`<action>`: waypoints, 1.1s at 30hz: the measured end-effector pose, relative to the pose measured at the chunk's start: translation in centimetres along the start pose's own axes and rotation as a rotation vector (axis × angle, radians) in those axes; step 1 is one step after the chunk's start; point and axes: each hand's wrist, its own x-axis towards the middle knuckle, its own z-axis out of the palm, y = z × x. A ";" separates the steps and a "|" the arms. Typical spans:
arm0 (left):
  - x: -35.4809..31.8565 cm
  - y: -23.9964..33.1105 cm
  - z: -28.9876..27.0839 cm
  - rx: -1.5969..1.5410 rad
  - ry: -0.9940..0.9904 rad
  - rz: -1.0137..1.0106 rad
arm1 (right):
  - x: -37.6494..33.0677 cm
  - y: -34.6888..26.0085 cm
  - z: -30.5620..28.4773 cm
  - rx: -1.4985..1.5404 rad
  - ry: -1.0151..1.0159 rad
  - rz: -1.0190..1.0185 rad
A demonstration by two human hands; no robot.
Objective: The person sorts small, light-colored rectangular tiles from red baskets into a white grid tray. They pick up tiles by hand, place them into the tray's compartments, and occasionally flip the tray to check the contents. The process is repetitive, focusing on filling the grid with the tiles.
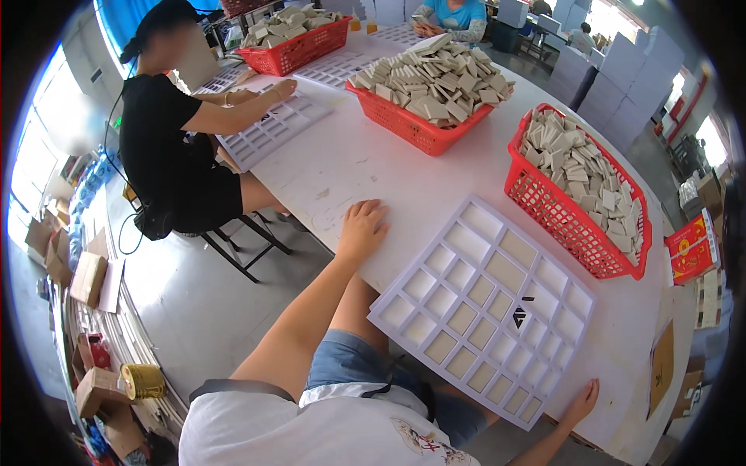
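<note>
A white compartment tray (pixel 535 266) lies tilted in front of me, its near edge jutting past the table edge. Beige flat tiles (pixel 506 273) fill some compartments, while others show bare white bottoms. Black printed marks sit near its middle. My left hand (pixel 363 231) rests on the white table left of the tray, fingers stretched out and holding nothing. Beside the tray's lower right side, my right hand (pixel 583 400) lies at the table edge; its fingers look fairly straight, and I see nothing in them.
Red plastic baskets heaped with beige tiles stand beyond the tray: one at right (pixel 576 190), one at centre (pixel 423 124), another farther back (pixel 295 56). At left, a seated person in black (pixel 167 140) works over another tray (pixel 276 128). A brown card (pixel 661 369) lies at right.
</note>
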 end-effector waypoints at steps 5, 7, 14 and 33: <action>0.1 0.3 0.0 0.022 -0.013 -0.027 | -0.3 -0.8 -0.3 -0.009 -0.005 -0.039; 0.1 0.4 -0.1 0.030 -0.011 -0.034 | -0.3 -0.8 -0.2 -0.008 -0.001 -0.023; 0.1 0.4 0.0 0.023 -0.008 -0.013 | -0.3 1.1 0.2 0.055 0.056 -0.055; 19.0 7.4 -2.3 -0.023 -0.115 -0.073 | 0.1 -0.1 0.0 0.121 0.097 0.014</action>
